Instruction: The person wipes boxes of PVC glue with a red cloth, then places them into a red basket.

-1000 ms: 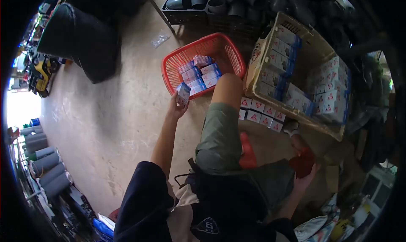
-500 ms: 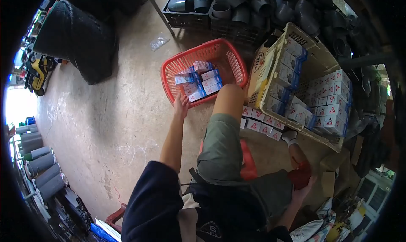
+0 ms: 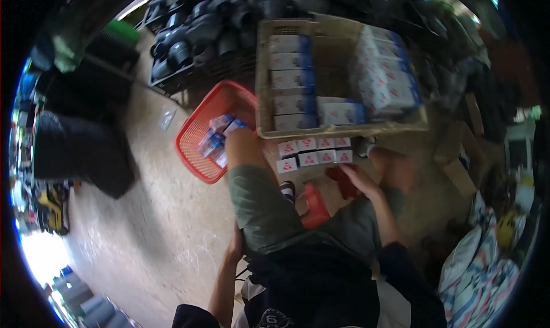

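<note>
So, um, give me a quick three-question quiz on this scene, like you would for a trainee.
1. True or false: the red basket is left of the big crate.
2. Which shape marks the floor boxes? A) circle B) triangle C) star
3. Which of the wearer's hands is nearer those boxes?

Key: 1. True. 2. B. 3. The right hand.

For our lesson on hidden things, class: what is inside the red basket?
Small blue-and-white boxes lie inside the red basket. The person's knee hides part of the inside, and anything beneath the boxes is covered.
</note>
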The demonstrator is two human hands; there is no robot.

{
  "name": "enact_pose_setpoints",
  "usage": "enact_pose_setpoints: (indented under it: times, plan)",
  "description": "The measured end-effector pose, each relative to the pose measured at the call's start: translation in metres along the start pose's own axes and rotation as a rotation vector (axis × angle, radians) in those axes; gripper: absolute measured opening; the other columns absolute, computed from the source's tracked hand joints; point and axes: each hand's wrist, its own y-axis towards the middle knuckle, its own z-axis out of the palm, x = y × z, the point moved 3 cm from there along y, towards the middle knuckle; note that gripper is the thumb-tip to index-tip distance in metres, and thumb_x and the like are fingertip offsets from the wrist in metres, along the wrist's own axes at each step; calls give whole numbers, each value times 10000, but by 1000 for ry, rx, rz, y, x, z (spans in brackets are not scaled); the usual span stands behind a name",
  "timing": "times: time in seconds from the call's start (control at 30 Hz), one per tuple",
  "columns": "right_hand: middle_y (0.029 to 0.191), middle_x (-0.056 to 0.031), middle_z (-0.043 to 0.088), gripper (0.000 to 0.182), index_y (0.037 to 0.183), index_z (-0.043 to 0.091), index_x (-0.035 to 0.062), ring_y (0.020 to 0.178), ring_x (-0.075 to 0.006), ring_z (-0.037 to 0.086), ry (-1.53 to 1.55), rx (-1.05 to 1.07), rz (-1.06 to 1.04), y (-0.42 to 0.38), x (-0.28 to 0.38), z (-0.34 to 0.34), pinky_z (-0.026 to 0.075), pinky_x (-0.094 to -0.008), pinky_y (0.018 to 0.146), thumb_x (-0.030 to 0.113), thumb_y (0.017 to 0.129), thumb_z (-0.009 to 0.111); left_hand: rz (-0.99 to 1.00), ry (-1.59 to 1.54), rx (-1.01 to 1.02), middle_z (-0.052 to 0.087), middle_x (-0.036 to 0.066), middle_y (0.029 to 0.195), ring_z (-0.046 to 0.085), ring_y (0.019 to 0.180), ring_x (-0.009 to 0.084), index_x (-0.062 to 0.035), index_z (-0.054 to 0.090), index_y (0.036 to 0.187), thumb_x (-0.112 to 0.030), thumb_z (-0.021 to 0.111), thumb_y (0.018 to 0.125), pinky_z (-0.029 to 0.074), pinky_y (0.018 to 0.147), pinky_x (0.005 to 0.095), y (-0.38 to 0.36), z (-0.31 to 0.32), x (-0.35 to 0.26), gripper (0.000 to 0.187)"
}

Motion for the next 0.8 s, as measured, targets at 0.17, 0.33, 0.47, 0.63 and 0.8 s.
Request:
enact_pose_setpoints:
  times: [0.17,0.33,0.47,0.63,0.8]
  plan:
    - [1122,-267,668,593,1220,611,-20,1059,-404,637,-378,25,-101,6,19,22,470,-423,921,500,981,456,675,757,-367,448,164,1434,396,1371,267,-60,374,1493,-261,533,1010,343,1096,380,-73,118,-148,547]
    - [1091,-299,661,673,1070,683,-39,1068,-421,631,-536,117,-83,-5,38,23,473,-429,947,566,975,404,845,704,1190,605,115,1120,550,1121,291,-12,604,1133,-18,670,843,437,947,403,-149,266,-201,298]
    - [1110,-261,671,676,1093,696,13,1093,-413,626,-590,76,-38,-3,30,27,465,-439,964,602,965,390,618,742,1622,536,168,1242,491,1186,338,-107,628,1146,-158,583,964,345,997,504,-165,324,-200,194]
    - [1125,-251,670,680,1152,677,46,1057,-425,636,-543,50,-77,24,4,37,475,-464,954,626,948,387,157,153,1449,621,160,999,622,883,367,32,540,949,-80,661,924,490,745,402,-153,322,-180,166]
    - [1204,-295,626,764,1190,657,-16,1167,-417,596,-456,96,-36,32,-3,37,446,-452,1016,652,934,389,-181,-556,1161,566,124,1056,520,943,217,-73,506,947,-161,669,946,344,830,322,-172,327,-164,185]
